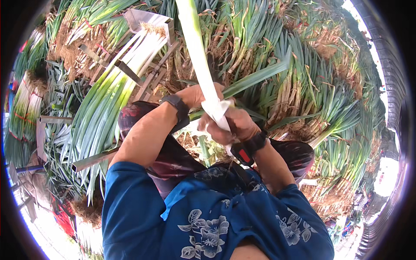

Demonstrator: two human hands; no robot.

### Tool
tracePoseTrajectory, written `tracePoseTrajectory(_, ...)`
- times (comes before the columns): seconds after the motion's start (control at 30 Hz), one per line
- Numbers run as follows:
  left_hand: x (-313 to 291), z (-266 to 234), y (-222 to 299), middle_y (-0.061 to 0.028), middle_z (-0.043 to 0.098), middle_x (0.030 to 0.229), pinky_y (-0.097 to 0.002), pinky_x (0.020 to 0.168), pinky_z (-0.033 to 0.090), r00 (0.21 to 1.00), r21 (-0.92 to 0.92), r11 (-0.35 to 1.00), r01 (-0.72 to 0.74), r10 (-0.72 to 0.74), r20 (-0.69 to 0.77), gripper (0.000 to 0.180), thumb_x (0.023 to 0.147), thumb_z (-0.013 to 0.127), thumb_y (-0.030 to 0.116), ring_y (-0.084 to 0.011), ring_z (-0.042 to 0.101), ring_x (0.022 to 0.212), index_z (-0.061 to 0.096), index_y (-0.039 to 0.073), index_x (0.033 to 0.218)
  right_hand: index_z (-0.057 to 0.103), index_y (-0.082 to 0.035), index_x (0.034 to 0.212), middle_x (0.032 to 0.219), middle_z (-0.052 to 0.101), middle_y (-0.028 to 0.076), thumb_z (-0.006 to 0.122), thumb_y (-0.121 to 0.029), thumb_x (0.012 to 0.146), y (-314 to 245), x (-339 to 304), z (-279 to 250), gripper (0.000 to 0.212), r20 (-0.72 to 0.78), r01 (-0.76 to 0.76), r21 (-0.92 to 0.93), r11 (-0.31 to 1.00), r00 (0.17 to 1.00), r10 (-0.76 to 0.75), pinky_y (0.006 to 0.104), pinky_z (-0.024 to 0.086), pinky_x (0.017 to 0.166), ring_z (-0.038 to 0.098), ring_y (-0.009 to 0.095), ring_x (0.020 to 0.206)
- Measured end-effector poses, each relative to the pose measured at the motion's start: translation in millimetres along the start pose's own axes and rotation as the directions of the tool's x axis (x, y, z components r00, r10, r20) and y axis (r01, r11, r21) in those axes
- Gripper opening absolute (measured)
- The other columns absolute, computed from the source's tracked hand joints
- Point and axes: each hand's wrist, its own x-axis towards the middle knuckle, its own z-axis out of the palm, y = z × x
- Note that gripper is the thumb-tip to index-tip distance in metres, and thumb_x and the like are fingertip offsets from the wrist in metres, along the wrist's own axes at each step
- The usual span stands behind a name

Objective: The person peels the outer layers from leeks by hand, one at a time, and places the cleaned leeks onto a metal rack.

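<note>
I saw the right hand closed around the white shaft of a long leek, which rose straight up the middle of the view. The left hand was curled about the same stalk just above, where a green leaf bent away rightward. To the left, cleaned leeks lay in a metal rack. Heaped bundles lay all around.
</note>
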Motion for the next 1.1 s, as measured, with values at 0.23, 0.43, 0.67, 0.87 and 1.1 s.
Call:
tracePoseTrajectory(0.23, -14, -27, 70, -0.0086, 0.060, 0.097, -0.0407, 0.086, 0.042, 0.646, -0.208, 0.971, 0.120, -0.235, -0.726, 0.037, 0.088, 0.053, 0.040, -0.0195, 0.055, 0.092, 0.058, 0.008, 0.108, 0.042, 0.005, 0.131, 0.061, 0.047, 0.000, 0.054, -0.037, 0.090, -21, 13, -18, 0.061, 0.052, 0.212, 0.043, 0.976, 0.975, -0.214, 0.0209, 0.028, 0.040, 0.036, 0.007, 0.043)
tracePoseTrajectory(0.43, -22, -65, 79, -0.0111, 0.058, 0.098, -0.0431, 0.089, 0.045, 0.687, -0.458, 0.611, -0.646, 0.203, -0.698, 0.059, 0.096, 0.039, 0.049, -0.0252, 0.057, 0.092, 0.046, -0.001, 0.126, 0.040, 0.000, 0.132, 0.069, 0.052, 0.002, 0.046, -0.040, 0.095, -4, 53, -28, 0.055, -0.194, 0.304, -0.048, 0.952, 0.932, -0.307, 0.0227, 0.035, 0.046, 0.043, 0.009, 0.050)
tracePoseTrajectory(0.67, -27, -92, 52, -0.0089, 0.057, 0.088, -0.0371, 0.075, 0.053, 0.485, -0.282, 0.654, -0.702, 0.151, -0.861, 0.036, 0.092, 0.057, 0.032, -0.0214, 0.058, 0.083, 0.050, 0.003, 0.113, 0.048, -0.006, 0.122, 0.108, 0.060, 0.012, 0.044, -0.034, 0.095, -8, 92, -31, 0.039, -0.371, 0.555, 0.161, 0.816, 0.800, -0.471, 0.0296, 0.051, 0.070, 0.061, 0.021, 0.094)
tracePoseTrajectory(0.87, -51, -98, 66, -0.0079, 0.060, 0.085, -0.0347, 0.064, 0.054, 0.193, -0.081, 0.688, -0.721, 0.087, -0.977, 0.025, 0.084, 0.068, 0.011, -0.0215, 0.062, 0.072, 0.051, 0.008, 0.102, 0.053, -0.012, 0.114, 0.112, 0.061, 0.009, 0.049, -0.028, 0.093, -6, 71, -38, 0.027, -0.639, 0.666, 0.337, 0.666, 0.681, -0.358, 0.0458, 0.044, 0.090, 0.058, 0.026, 0.103)
tracePoseTrajectory(1.1, -102, -125, 61, -0.0057, 0.058, 0.088, -0.0359, 0.076, 0.047, -0.054, 0.120, 0.706, -0.698, 0.116, -0.992, 0.024, 0.085, 0.068, 0.014, -0.0212, 0.058, 0.082, 0.056, 0.005, 0.104, 0.056, -0.007, 0.109, 0.110, 0.063, 0.008, 0.042, -0.017, 0.094, 9, 28, -104, 0.023, -0.836, 0.813, 0.256, 0.523, 0.458, -0.303, 0.0487, 0.040, 0.096, 0.058, 0.028, 0.108)
